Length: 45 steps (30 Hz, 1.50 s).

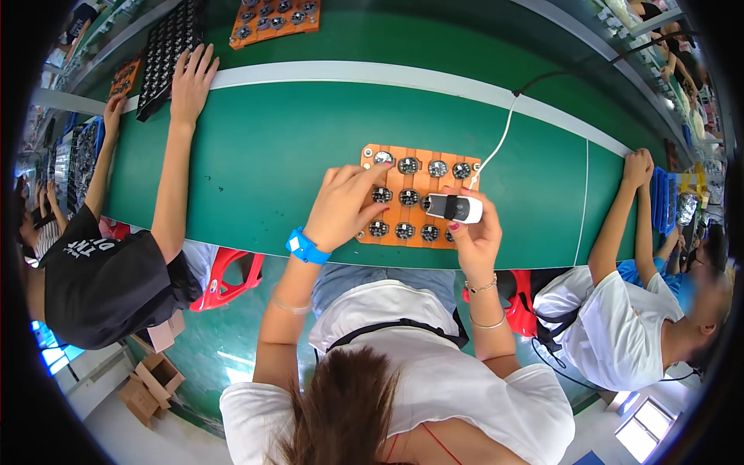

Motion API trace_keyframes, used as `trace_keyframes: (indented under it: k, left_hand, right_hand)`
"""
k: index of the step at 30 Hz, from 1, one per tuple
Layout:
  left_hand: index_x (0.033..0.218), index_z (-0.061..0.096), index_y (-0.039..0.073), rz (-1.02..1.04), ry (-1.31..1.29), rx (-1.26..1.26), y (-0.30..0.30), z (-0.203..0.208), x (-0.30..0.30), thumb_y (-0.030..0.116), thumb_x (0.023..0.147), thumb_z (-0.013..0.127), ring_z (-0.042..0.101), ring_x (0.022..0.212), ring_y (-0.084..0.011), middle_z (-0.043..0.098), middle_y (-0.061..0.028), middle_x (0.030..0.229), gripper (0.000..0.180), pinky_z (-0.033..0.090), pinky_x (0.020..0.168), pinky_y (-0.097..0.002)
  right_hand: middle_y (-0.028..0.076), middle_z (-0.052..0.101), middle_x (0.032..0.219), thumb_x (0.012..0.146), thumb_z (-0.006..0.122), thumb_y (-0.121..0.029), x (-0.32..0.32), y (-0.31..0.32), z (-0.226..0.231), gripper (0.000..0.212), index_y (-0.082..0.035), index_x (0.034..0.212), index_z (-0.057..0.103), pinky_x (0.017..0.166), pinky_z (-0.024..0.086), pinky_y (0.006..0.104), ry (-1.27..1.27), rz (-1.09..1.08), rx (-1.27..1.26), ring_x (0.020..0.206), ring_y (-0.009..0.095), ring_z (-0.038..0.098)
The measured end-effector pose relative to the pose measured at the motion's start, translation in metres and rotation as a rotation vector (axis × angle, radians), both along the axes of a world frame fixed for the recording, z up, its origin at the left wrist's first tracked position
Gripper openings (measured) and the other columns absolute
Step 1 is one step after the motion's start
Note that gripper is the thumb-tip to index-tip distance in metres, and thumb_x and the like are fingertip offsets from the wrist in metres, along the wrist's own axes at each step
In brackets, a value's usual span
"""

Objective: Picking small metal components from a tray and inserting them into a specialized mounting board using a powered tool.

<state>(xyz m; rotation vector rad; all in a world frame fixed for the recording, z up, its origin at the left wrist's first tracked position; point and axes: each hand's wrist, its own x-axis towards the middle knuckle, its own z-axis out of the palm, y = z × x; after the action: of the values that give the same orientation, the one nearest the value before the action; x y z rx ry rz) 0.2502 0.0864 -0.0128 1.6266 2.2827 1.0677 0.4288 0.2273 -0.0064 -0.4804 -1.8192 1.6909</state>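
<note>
An orange tray (421, 181) with rows of round black-and-silver parts lies on the green bench in front of me. My left hand (341, 203) rests at its left side, thumb and index finger spread apart. The index fingertip touches or hovers over a round part (384, 158) in the far left corner; I cannot tell which. Over the tray's right side, my right hand (482, 236) grips a small white-and-black handheld device (456, 208). A white cable (504, 136) runs near the device and away to the far right. The device hides some of the parts beneath it.
At the far left, another person's hand (192, 81) is by a black tray (164, 58) of many pockets. A second orange tray (276, 22) sits beyond the pale rail (333, 72). To the right, a co-worker's hands (638, 167) rest at the bench (271, 147).
</note>
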Motion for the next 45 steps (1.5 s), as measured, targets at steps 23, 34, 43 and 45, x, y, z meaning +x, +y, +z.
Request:
trace_keyframes:
  k: [23, 34, 43, 45]
  left_hand:
    - [0.114, 0.053, 0.007, 0.103, -0.098, -0.002, -0.028, -0.011, -0.025, 0.016, 0.07, 0.078, 0.055, 0.102, -0.0268, 0.065, -0.0054, 0.105, 0.051, 0.038, 0.092, -0.0391]
    - [0.093, 0.06, 0.008, -0.035, -0.109, 0.018, -0.049, -0.016, -0.003, 0.017, 0.07, 0.078, 0.056, 0.09, -0.0218, 0.065, -0.0029, 0.097, 0.031, 0.041, 0.084, -0.0346]
    - [0.093, 0.056, 0.004, -0.067, -0.288, 0.175, -0.043, 0.009, 0.007, 0.013, 0.068, 0.081, 0.06, 0.087, -0.0238, 0.066, -0.0072, 0.097, 0.037, 0.046, 0.08, -0.0325]
    - [0.094, 0.056, 0.005, -0.037, -0.291, 0.168, -0.044, 0.007, 0.007, 0.013, 0.067, 0.081, 0.059, 0.087, -0.0244, 0.065, -0.0073, 0.097, 0.038, 0.045, 0.079, -0.0334]
  right_hand:
    - [0.023, 0.06, 0.116, 0.089, 0.063, -0.019, -0.028, -0.013, -0.005, 0.042, 0.0, 0.123, 0.046, 0.095, 0.043, 0.0364, 0.038, 0.041, 0.015, 0.109, 0.027, 0.058]
    - [0.017, 0.066, 0.11, 0.071, 0.067, 0.005, -0.014, -0.021, -0.004, 0.045, -0.002, 0.113, 0.056, 0.086, 0.047, 0.034, -0.177, 0.194, 0.191, 0.1, 0.025, 0.06]
    - [0.015, 0.065, 0.113, 0.07, 0.069, 0.002, -0.026, -0.033, 0.006, 0.042, -0.001, 0.111, 0.06, 0.082, 0.048, 0.0298, -0.148, 0.224, 0.321, 0.097, 0.022, 0.063]
    - [0.015, 0.065, 0.113, 0.073, 0.068, 0.001, -0.027, -0.033, 0.006, 0.04, 0.0, 0.112, 0.059, 0.084, 0.048, 0.0311, -0.153, 0.247, 0.323, 0.098, 0.023, 0.063]
